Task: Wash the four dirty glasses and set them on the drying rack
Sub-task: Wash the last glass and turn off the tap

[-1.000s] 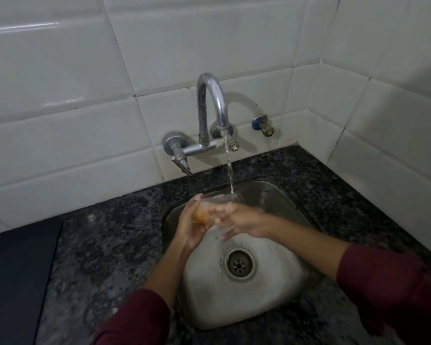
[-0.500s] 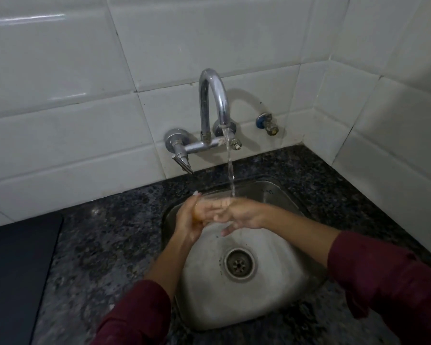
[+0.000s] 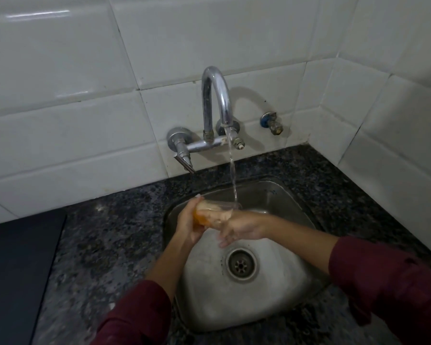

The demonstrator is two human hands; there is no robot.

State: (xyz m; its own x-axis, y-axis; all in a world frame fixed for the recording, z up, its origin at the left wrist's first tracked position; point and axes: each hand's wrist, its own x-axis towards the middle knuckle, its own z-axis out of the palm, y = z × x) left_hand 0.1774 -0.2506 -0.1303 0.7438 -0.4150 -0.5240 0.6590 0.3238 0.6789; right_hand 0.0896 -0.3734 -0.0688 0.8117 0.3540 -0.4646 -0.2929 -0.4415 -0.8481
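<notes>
In the head view, a clear drinking glass (image 3: 215, 212) with an orange tint at its base end is held tilted on its side above the basin of a stainless steel sink (image 3: 279, 290), its open mouth turned toward the running water. The left hand (image 3: 188, 226) is wrapped round the base end of the glass, with the fingers curled about it. The right hand (image 3: 238, 227) is laid against the mouth end of the glass, its fingers pointing down and to the left; how far they reach into or round the glass cannot be told, as they are blurred. Both forearms are seen coming out of dark red sleeves (image 3: 393, 282).

A thin stream of water (image 3: 232, 175) is seen falling from a curved chrome tap (image 3: 215, 95) that is fixed to a wall of white glazed tiles (image 3: 60, 70), and it lands at the rim of the glass. A round metal drain (image 3: 241, 264) is set in the sink floor, below and just to the right of the hands. The sink is sunk into a dark speckled granite desk (image 3: 105, 245). A small brass and blue valve (image 3: 271, 124) is mounted on the wall to the right of the tap. A flat black panel (image 3: 15, 270) lies on the desk at the left edge.
</notes>
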